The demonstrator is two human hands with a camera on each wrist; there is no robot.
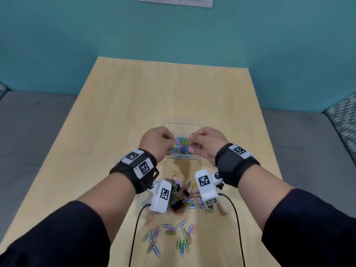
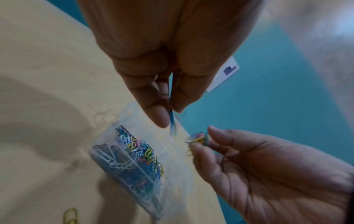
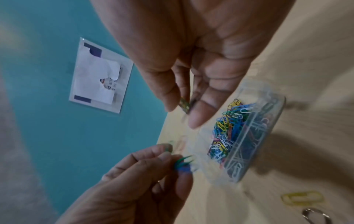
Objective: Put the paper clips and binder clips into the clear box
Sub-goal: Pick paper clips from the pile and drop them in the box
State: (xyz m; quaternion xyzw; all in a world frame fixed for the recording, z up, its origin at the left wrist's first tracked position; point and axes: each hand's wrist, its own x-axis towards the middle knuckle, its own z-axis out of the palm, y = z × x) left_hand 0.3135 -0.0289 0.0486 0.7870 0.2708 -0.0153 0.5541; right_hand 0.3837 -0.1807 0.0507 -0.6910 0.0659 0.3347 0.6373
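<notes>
The clear box (image 1: 183, 157) stands at mid-table, its near part full of small coloured paper clips (image 1: 181, 146). Both hands hover over it. My left hand (image 1: 169, 139) pinches a few blue and green paper clips (image 2: 172, 121) between thumb and fingers. My right hand (image 1: 192, 140) pinches a small bunch of clips (image 3: 184, 104) the same way. In the wrist views the box (image 2: 172, 169) (image 3: 275, 109) lies just below the fingertips. A tangled pile of paper clips and black binder clips (image 1: 176, 206) lies nearer me, partly hidden by the wrist cameras.
Several loose paper clips (image 1: 169, 236) are scattered near the table's front edge, between two black cables (image 1: 134, 228). A yellow clip (image 3: 302, 197) lies beside the box. A grey sofa (image 1: 38, 120) flanks the table, and a teal wall rises behind it.
</notes>
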